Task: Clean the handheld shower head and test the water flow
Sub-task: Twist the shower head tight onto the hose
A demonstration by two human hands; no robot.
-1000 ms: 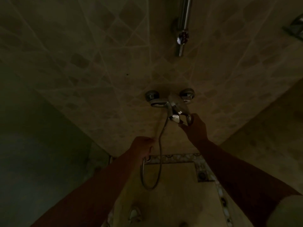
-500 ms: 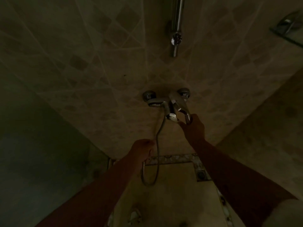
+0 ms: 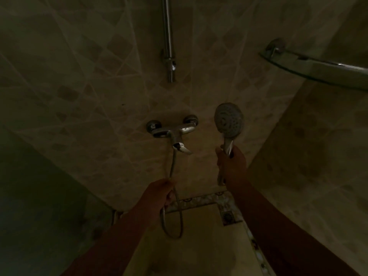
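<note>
Both of your hands are raised in a dim tiled shower. Your right hand (image 3: 232,166) grips the handle of the shower head (image 3: 229,120), held upright with its nozzle face toward you, just right of the wall mixer tap (image 3: 172,131). Your left hand (image 3: 159,193) is curled around the hose (image 3: 172,166) below the tap. No writing is readable.
</note>
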